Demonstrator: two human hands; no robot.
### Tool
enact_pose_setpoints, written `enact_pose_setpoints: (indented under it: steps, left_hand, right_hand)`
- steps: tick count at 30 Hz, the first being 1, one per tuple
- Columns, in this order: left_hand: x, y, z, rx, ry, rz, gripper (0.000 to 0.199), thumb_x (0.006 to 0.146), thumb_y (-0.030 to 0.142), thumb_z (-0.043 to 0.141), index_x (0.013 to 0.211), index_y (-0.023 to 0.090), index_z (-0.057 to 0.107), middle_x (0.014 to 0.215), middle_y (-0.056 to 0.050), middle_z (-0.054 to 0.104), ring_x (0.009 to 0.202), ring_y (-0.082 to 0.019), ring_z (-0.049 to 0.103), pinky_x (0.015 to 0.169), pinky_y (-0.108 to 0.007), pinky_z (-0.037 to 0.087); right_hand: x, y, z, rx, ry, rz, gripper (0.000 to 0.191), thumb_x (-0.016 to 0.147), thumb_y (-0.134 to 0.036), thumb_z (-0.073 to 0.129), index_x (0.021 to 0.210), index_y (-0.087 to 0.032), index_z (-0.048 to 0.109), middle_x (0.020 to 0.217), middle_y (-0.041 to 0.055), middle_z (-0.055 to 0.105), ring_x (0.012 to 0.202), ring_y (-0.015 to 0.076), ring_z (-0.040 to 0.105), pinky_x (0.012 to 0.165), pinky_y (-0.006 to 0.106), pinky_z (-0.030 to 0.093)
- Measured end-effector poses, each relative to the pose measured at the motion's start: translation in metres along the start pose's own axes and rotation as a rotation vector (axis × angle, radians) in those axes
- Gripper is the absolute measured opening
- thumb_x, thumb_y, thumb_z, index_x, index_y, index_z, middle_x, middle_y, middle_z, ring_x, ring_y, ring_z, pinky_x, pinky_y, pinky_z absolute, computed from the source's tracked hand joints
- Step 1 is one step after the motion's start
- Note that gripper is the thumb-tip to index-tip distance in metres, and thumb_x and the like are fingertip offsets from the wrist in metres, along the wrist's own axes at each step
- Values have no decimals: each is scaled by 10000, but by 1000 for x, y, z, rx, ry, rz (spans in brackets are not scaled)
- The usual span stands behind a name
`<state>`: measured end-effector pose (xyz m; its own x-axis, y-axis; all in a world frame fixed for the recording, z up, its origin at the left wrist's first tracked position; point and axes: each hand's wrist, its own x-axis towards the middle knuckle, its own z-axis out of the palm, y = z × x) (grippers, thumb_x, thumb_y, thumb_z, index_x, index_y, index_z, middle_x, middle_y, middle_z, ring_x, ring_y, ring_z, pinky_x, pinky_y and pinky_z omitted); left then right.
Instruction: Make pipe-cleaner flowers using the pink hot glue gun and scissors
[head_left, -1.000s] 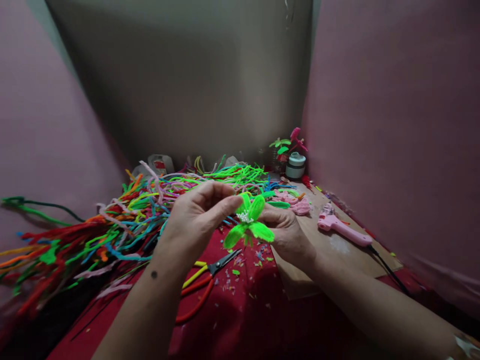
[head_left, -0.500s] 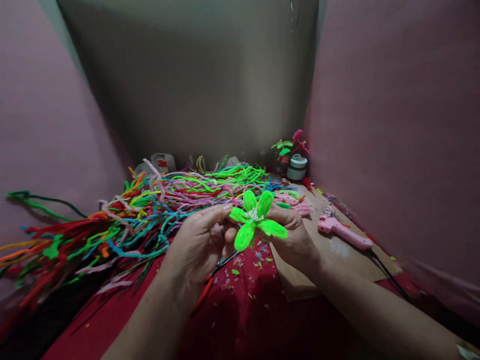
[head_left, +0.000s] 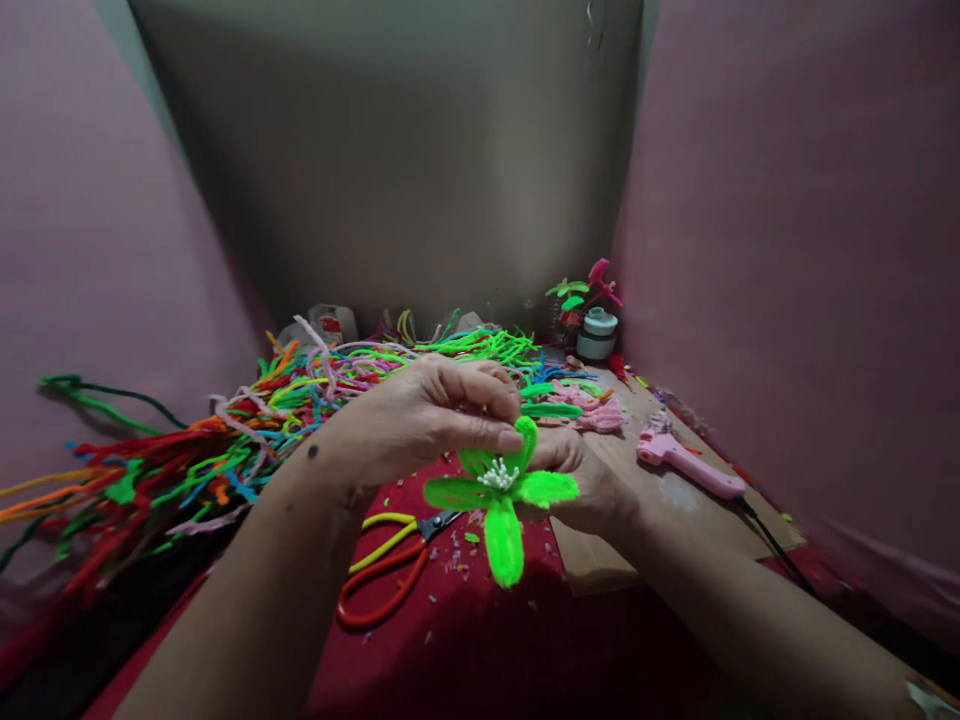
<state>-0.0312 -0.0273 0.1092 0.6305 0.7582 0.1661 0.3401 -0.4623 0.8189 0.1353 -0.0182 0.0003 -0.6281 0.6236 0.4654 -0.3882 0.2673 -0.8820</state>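
A bright green pipe-cleaner flower (head_left: 504, 545) with white stamens at its centre faces me between my hands. My left hand (head_left: 457, 405) reaches over from above and pinches an upper petal between thumb and fingers. Behind the flower, my right hand (head_left: 581, 480) is closed around its back or stem; those fingertips are partly hidden by the petals. Below my left wrist, scissors (head_left: 390, 585) with one red and one yellow handle lie on the red cloth (head_left: 442, 660).
A heap of coloured pipe cleaners (head_left: 247, 440) spreads across the left and back. To the right, a pink glue gun (head_left: 694, 468) with a black cord rests on a brown board (head_left: 600, 565). Behind stands a small jar (head_left: 597, 335) near finished flowers. Scraps litter the cloth.
My left hand has risen from the flower's left side to its top petal. The flower has turned and dropped slightly. The scissors' handles have come into view.
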Motion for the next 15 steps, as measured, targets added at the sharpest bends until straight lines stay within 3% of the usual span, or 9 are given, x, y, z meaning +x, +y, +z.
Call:
enact_pose_setpoints:
  steps: [5,8,10,13,15]
  left_hand:
    - [9,-13,8,-185,-78,-94,101,660,242,670,584,177,685,651,-20,583,607,-132,514,575,-254,414]
    - [5,-12,10,-214,-52,-178,86,649,223,677,581,176,656,559,6,533,507,-98,447,472,-213,353]
    - [-1,-10,7,-223,58,-170,43,655,223,680,645,181,675,573,-6,563,513,-105,466,460,-204,361]
    - [-14,-11,2,-222,296,-101,136,705,298,661,766,190,717,655,-43,627,547,-121,512,476,-205,396]
    - [-20,-16,1,-191,331,-131,174,724,346,652,737,184,714,617,-40,613,507,-111,490,444,-197,370]
  right_hand:
    - [-6,12,-7,2,-69,81,154,748,-341,682,751,-194,728,646,-18,518,600,103,430,567,253,406]
    - [-5,9,-7,-21,-89,60,184,749,-375,674,735,-200,730,646,-7,516,629,121,440,579,265,418]
    - [-4,5,-6,-38,-83,55,193,746,-382,676,704,-201,727,635,-7,509,614,116,426,560,254,414]
    - [-2,1,-5,-48,-31,58,189,727,-382,697,679,-201,724,638,-10,512,586,101,411,526,231,391]
    - [-2,1,-4,-39,-1,63,172,718,-367,707,691,-198,726,647,-10,521,587,97,421,523,226,381]
